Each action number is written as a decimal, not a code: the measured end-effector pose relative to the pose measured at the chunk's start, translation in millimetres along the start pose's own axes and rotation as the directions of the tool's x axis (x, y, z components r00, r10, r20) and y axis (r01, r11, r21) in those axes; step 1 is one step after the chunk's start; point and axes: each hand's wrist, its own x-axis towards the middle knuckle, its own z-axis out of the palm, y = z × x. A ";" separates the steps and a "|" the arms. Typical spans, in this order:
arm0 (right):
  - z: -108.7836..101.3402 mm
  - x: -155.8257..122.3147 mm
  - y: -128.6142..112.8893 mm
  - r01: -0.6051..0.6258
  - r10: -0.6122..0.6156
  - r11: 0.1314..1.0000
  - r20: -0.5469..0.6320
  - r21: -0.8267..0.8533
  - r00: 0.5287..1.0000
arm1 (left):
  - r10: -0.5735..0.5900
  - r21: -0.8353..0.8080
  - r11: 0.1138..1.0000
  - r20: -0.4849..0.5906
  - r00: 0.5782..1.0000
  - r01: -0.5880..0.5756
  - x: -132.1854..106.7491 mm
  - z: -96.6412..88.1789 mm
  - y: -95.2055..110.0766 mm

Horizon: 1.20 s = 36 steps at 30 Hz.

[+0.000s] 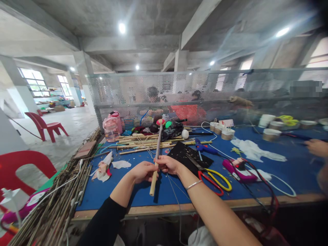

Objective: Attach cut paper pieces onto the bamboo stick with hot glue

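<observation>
Both of my hands grip a thin wooden stick (156,150) that stands nearly upright over the blue table (107,191). My left hand (143,171) is closed around its lower part. My right hand (166,163) pinches it just above. The stick's top end carries a small pink and red ball (160,122). A thin thread runs from my hands down past the table's front edge. Right of my wrist lie scissors with red and yellow handles (214,179) on a piece of black cloth (187,155).
More wooden sticks (143,141) lie across the table's far side beside a pink water jug (112,128). A heap of thin twigs (64,198) lies left. A blue glue gun (203,147), a purple tool (239,169), small tubs (221,131). Another person's hand (316,147) at right. People behind a perforated screen (179,89).
</observation>
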 end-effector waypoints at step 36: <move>-0.9 1.4 -0.1 -0.006 -0.001 0.996 0.083 0.086 0.997 | 0.073 -0.144 0.986 -0.059 0.996 -0.081 -1.4 -0.2 -5.9</move>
